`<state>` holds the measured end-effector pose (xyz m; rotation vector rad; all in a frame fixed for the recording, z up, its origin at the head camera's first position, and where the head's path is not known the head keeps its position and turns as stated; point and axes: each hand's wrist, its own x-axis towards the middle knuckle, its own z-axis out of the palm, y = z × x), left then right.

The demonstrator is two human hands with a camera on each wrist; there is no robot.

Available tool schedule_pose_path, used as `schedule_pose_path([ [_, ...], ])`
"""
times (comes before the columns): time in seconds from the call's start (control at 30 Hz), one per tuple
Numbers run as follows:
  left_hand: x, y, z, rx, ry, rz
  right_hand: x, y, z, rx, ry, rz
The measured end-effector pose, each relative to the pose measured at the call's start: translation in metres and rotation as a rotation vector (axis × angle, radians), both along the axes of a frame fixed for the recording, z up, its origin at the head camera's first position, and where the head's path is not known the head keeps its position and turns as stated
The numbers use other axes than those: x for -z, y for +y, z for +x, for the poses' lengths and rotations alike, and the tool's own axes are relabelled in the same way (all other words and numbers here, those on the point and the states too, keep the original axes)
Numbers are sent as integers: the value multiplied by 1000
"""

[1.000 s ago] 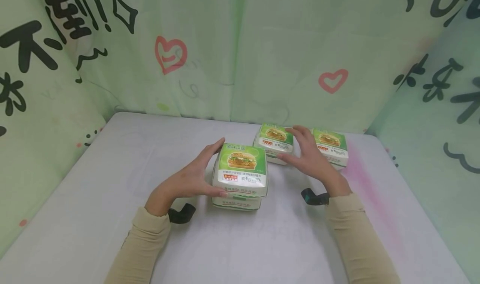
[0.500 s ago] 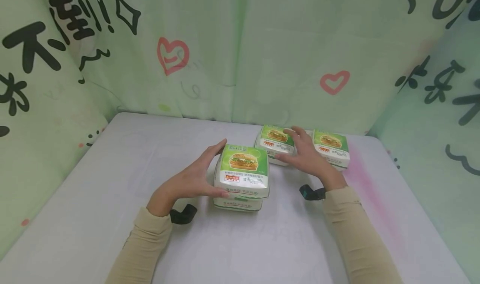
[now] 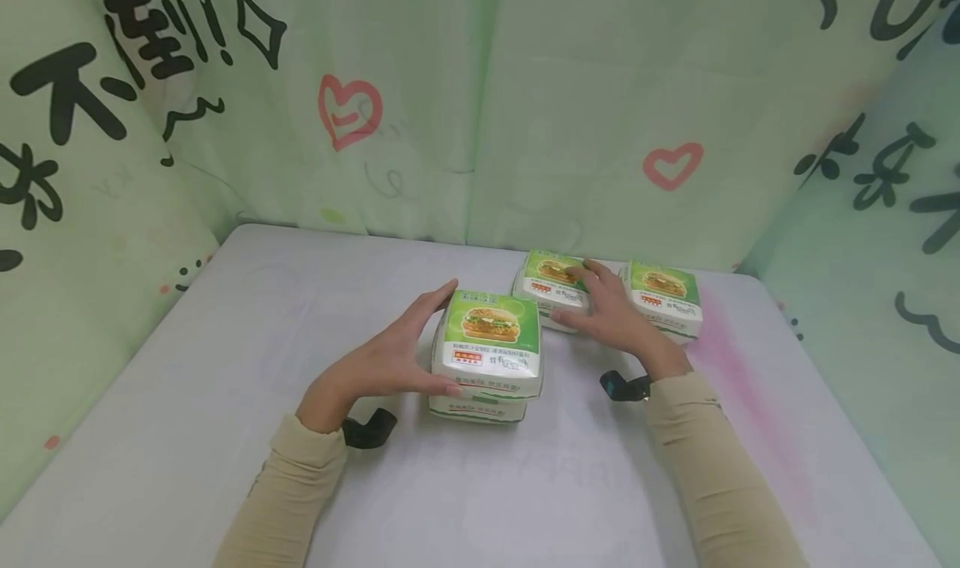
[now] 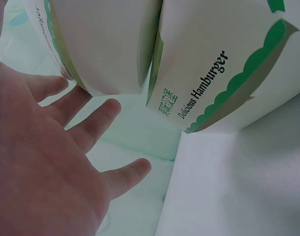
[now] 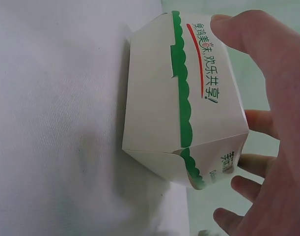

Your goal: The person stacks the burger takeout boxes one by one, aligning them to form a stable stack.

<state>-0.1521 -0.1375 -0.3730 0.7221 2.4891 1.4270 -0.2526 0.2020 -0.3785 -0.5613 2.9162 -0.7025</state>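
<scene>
Two green-and-white hamburger boxes stand stacked near the middle of the table in the head view. My left hand (image 3: pixel 393 360) grips the upper box (image 3: pixel 491 343) from its left, thumb at the front and fingers toward the back. Directly beneath is the lower box (image 3: pixel 477 408), mostly covered; the left wrist view shows its printed side (image 4: pixel 204 83). Behind and to the right, my right hand (image 3: pixel 618 318) holds another hamburger box (image 3: pixel 542 301) by its right side. In the right wrist view the thumb (image 5: pixel 238 29) lies on that box's front face (image 5: pixel 213 93), fingers beyond its far edge.
One more hamburger box (image 3: pixel 663 293) stands at the back right, just beyond my right hand. The white table (image 3: pixel 480 501) meets a green curtain (image 3: pixel 555 135) at the back, with curtained walls on both sides.
My right hand's fingers have drawn in closer around the back box. The left hand stays on the upper box, and the boxes keep their places; the head view has shifted slightly.
</scene>
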Motion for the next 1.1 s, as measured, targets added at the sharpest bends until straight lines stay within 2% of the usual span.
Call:
schedule_pose_path([
  [0.6, 0, 1, 1, 10, -4, -2, -1, 3, -4, -9, -1, -5],
  [0.87, 0, 1, 0, 8, -7, 2, -1, 2, -3, 19, -51, -13],
  [1.1, 1, 2, 0, 4, -7, -6, 0, 2, -3, 18, -4, -25],
])
